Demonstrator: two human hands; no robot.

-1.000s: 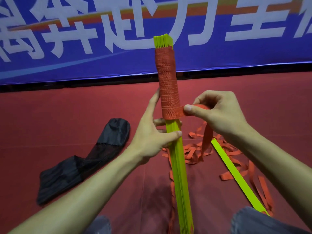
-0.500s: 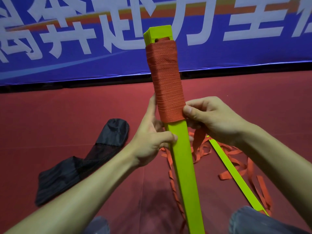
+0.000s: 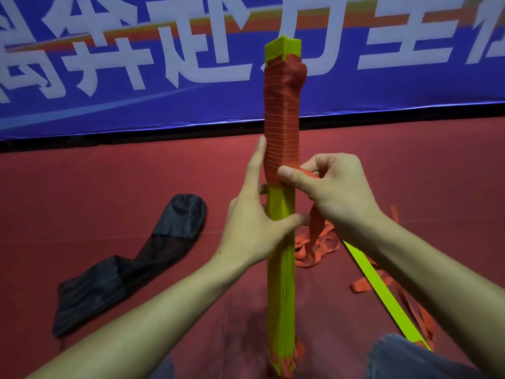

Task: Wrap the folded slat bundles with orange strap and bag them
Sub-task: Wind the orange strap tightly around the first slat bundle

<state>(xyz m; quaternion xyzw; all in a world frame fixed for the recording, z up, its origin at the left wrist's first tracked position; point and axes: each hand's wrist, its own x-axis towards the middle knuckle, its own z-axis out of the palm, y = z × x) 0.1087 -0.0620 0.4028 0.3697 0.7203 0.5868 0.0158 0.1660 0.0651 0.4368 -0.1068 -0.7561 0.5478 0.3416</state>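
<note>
Right hand (image 3: 336,192) is pinching the orange strap (image 3: 281,119), thumb laid flat across the lowest turn and fingers curled behind. Left hand (image 3: 254,222) grips the slat bundle (image 3: 281,283) just under the wrap, thumb across the green front and forefinger stretched up toward 12 o'clock along the wound edge. The bundle stands upright between the knees, foot on the red floor (image 3: 82,187).

It looks light and stiff lengthwise, but it's a stack of smooth thin slats, so I'd expect them to slide and fan unless they're squeezed right below the last turn, which is where the left hand sits. The strap is limp webbing and needs steady pull or the turns will slacken.

From half a second back, the bundle is twisted round: slat edges show at the top now, not the flat face. The right thumb has come across the front too.

Loose strap (image 3: 314,247) trails off at 5 o'clock of the right hand, a lone slat (image 3: 382,291) lies further out the same way, and the black bag (image 3: 131,266) waits at 8 o'clock of the left hand
</note>
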